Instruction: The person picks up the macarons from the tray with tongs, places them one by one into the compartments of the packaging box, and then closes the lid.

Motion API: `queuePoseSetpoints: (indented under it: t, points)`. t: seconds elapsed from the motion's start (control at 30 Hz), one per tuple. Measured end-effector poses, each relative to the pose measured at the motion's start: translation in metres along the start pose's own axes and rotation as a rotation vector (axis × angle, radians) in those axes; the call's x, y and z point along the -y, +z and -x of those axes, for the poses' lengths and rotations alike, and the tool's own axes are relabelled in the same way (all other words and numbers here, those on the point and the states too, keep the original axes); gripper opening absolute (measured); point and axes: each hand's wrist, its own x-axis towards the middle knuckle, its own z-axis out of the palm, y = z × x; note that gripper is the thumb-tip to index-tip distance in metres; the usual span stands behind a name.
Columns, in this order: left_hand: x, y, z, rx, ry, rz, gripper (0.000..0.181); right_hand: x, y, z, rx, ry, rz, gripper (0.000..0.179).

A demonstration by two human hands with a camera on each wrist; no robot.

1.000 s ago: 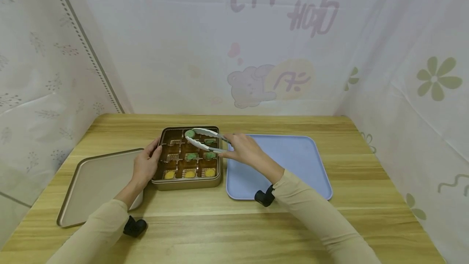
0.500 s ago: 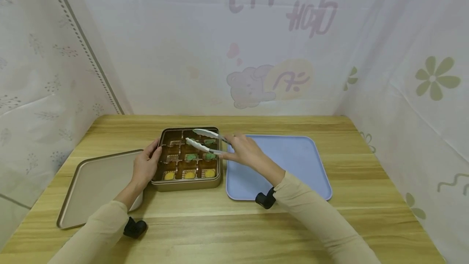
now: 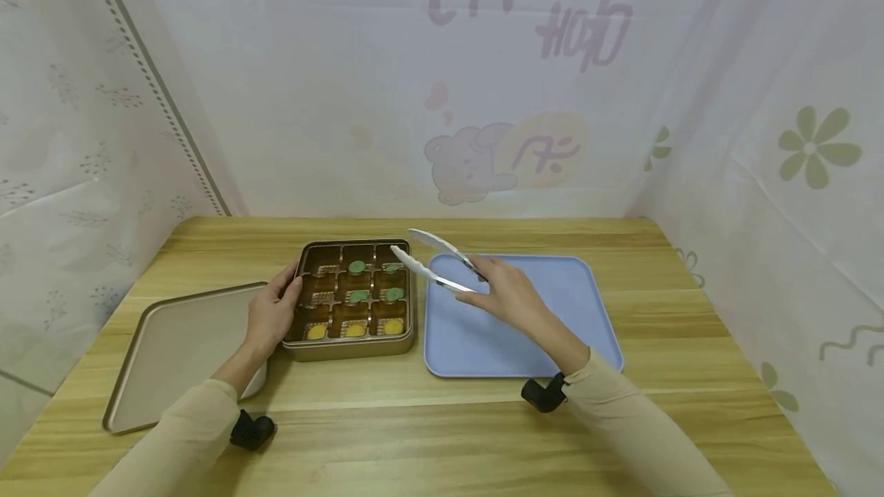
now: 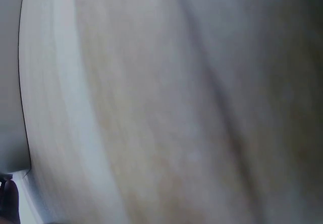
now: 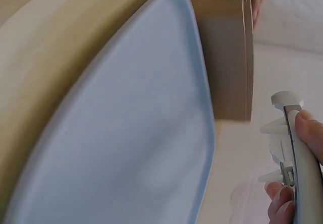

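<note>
My left hand (image 3: 272, 314) grips the left side of a gold square tin (image 3: 352, 351), thumb at the rim. Brown dividers split the tin into compartments. Green round cookie-like pieces (image 3: 357, 268) lie in the back and middle rows, at the middle and right columns. Yellow pieces (image 3: 355, 330) fill the front row. My right hand (image 3: 509, 296) holds white-tipped tongs (image 3: 417, 264), spread apart with nothing between the tips. These tips hover by the tin's back right corner. In the right wrist view, fingers (image 5: 310, 133) clasp the tongs' handle. The left wrist view shows mostly blurred wood.
A pale blue tray (image 3: 518, 347) lies right of the tin, under my right hand. Left of the tin rests a gold lid-like tray (image 3: 179, 351), partly behind my left arm. Patterned curtains (image 3: 331, 98) enclose the wooden table (image 3: 387, 436).
The tongs let go of a green piece, which now lies in the back middle compartment. My right hand has moved right with the tongs, over the blue tray. My left hand stays put.
</note>
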Motion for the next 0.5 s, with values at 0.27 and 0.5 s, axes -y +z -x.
queuePoseSetpoints:
  t: [0.27, 0.5]
  points:
    - [0.001, 0.0, -0.001, 0.003, 0.005, 0.007, 0.053, -0.047, -0.018, 0.033, -0.089, 0.056, 0.005, 0.061]
    - [-0.001, 0.0, 0.0, 0.007, 0.001, 0.007, 0.052, -0.08, -0.032, 0.056, -0.148, 0.101, 0.027, 0.057]
